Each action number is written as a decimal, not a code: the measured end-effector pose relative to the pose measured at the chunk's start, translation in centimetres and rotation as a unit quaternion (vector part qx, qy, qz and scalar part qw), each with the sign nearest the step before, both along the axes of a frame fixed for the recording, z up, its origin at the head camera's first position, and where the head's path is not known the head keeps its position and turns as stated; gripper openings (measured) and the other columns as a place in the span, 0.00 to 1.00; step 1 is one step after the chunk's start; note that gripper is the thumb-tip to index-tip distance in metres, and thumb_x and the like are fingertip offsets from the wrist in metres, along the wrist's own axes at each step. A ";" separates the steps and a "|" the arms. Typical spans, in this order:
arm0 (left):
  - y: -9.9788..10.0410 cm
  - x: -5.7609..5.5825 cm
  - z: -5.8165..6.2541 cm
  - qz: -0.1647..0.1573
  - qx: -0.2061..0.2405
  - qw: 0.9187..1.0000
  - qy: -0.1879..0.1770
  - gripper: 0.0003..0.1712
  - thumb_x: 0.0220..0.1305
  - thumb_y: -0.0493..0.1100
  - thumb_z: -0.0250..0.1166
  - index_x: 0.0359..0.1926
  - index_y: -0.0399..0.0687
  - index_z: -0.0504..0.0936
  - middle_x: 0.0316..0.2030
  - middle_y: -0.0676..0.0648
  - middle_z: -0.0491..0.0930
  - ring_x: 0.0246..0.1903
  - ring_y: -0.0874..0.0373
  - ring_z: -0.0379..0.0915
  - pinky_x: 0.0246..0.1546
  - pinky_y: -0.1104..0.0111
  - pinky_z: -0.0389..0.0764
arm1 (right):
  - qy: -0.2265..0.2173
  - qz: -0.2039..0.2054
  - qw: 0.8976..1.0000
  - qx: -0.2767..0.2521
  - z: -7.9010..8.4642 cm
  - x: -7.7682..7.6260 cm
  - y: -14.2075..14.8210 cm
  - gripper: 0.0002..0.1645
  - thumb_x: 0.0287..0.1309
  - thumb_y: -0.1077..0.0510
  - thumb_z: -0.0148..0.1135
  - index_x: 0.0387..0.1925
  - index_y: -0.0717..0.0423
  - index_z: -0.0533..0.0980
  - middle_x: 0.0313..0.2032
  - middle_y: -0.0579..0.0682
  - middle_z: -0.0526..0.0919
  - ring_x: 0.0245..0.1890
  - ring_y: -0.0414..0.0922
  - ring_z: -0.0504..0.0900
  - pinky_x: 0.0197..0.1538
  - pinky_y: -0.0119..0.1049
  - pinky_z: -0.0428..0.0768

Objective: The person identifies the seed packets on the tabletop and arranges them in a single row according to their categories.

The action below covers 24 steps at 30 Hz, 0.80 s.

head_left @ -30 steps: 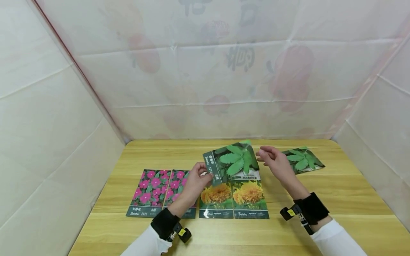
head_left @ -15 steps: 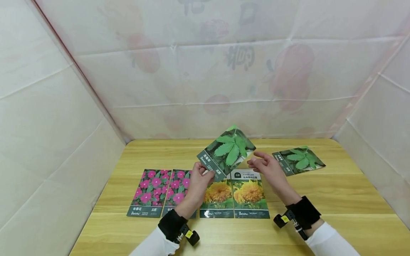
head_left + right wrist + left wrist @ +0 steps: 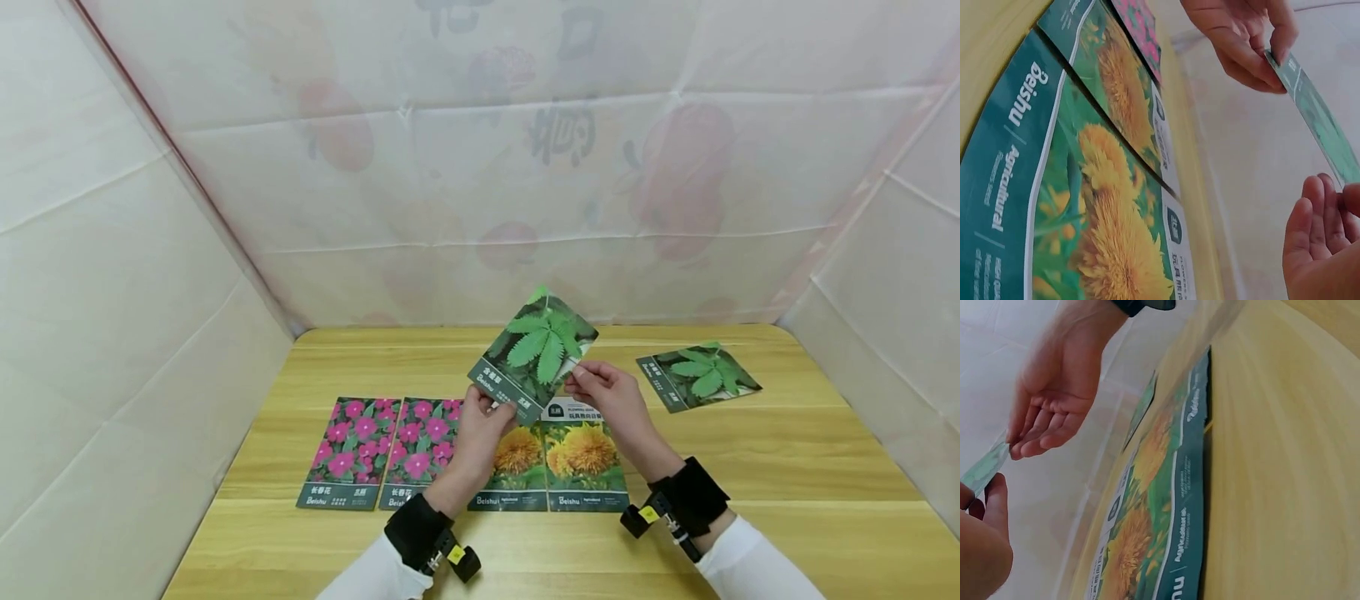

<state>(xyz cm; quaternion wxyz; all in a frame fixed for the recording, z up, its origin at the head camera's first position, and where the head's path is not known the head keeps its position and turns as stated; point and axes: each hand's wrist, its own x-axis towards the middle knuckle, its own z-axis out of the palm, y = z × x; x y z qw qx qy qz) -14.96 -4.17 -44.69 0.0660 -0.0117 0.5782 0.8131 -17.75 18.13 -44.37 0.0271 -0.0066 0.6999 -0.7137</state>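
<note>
A seed packet (image 3: 536,346) with a green leaf picture is held tilted above the table in the head view. My left hand (image 3: 480,437) pinches its dark lower edge between thumb and fingers. At the packet's right edge, my right hand (image 3: 617,410) pinches with thumb and forefinger, its other fingers loosely curled. The right wrist view shows the packet (image 3: 1319,119) nearly edge-on between both hands. Below lie two yellow-flower seed packets (image 3: 588,462), side by side; my left hand partly covers the left one.
Two pink-flower seed packets (image 3: 348,450) lie left of the yellow ones. Another green-leaf packet (image 3: 699,377) rests askew at the back right. The wooden table (image 3: 787,500) is enclosed by pale cloth walls (image 3: 420,183) at the back and sides.
My left hand has raised the leaf packet and turned it more upright. The right hand has moved left, from apart from the packet to pinching its right edge.
</note>
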 end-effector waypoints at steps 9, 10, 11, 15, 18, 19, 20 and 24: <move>-0.5 0.4 -0.5 -0.084 -0.025 0.995 0.035 0.36 0.71 0.33 0.62 0.74 0.39 0.58 0.61 0.33 0.72 0.58 0.46 0.79 0.62 0.51 0.80 | 0.031 -0.015 0.999 -0.030 -3.6 -1.5 2.0 0.28 0.75 0.48 0.62 0.63 0.65 0.71 0.49 0.59 0.81 0.49 0.49 0.83 0.57 0.41 0.84; -0.7 0.3 -0.4 -0.085 -0.030 0.995 0.037 0.34 0.70 0.33 0.62 0.72 0.39 0.60 0.60 0.34 0.73 0.56 0.48 0.80 0.62 0.51 0.80 | 0.026 -0.021 0.999 -0.020 -2.9 -1.2 2.0 0.28 0.75 0.49 0.61 0.63 0.66 0.70 0.48 0.58 0.81 0.48 0.47 0.83 0.56 0.40 0.85; -0.8 0.3 -0.4 -0.082 -0.031 0.995 0.039 0.32 0.70 0.32 0.62 0.70 0.37 0.61 0.58 0.34 0.73 0.55 0.48 0.80 0.62 0.50 0.81 | 0.016 -0.027 0.999 -0.008 -1.9 -0.9 2.1 0.27 0.77 0.50 0.60 0.63 0.67 0.69 0.46 0.57 0.81 0.47 0.45 0.83 0.56 0.40 0.84; -1.9 0.0 -0.2 -0.070 -0.038 0.995 0.054 0.27 0.71 0.31 0.60 0.67 0.34 0.63 0.56 0.33 0.72 0.54 0.46 0.79 0.60 0.54 0.82 | -0.024 -0.041 0.998 0.046 1.3 0.3 2.9 0.26 0.80 0.55 0.53 0.66 0.72 0.65 0.43 0.50 0.80 0.42 0.38 0.81 0.54 0.36 0.84; -3.0 -0.3 -1.0 -0.065 -0.049 0.992 0.093 0.24 0.74 0.33 0.58 0.67 0.36 0.65 0.57 0.30 0.72 0.57 0.42 0.78 0.59 0.52 0.82 | -0.029 -0.050 0.996 0.072 1.5 0.6 4.4 0.26 0.81 0.56 0.52 0.67 0.74 0.66 0.41 0.46 0.80 0.40 0.35 0.81 0.51 0.32 0.85; -3.4 -0.4 -1.3 -0.064 -0.050 0.991 0.105 0.24 0.74 0.35 0.58 0.67 0.37 0.65 0.57 0.29 0.71 0.57 0.42 0.78 0.60 0.49 0.81 | -0.027 -0.051 0.995 0.082 1.4 0.7 5.0 0.26 0.81 0.56 0.52 0.66 0.74 0.66 0.41 0.45 0.81 0.39 0.35 0.81 0.50 0.32 0.85; -3.8 -0.6 -1.6 -0.062 -0.053 0.990 0.115 0.24 0.75 0.37 0.59 0.67 0.37 0.65 0.58 0.28 0.70 0.58 0.40 0.78 0.60 0.47 0.81 | -0.026 -0.052 0.994 0.093 1.3 0.8 5.6 0.26 0.81 0.57 0.52 0.66 0.75 0.66 0.41 0.45 0.81 0.39 0.35 0.81 0.50 0.32 0.85; -5.5 -1.7 -3.7 -0.057 -0.066 0.986 0.144 0.24 0.79 0.44 0.58 0.68 0.40 0.65 0.59 0.33 0.71 0.60 0.44 0.77 0.60 0.51 0.81 | -0.028 -0.043 0.988 0.145 0.8 1.3 8.2 0.25 0.81 0.58 0.51 0.65 0.77 0.68 0.44 0.48 0.83 0.39 0.34 0.82 0.48 0.32 0.86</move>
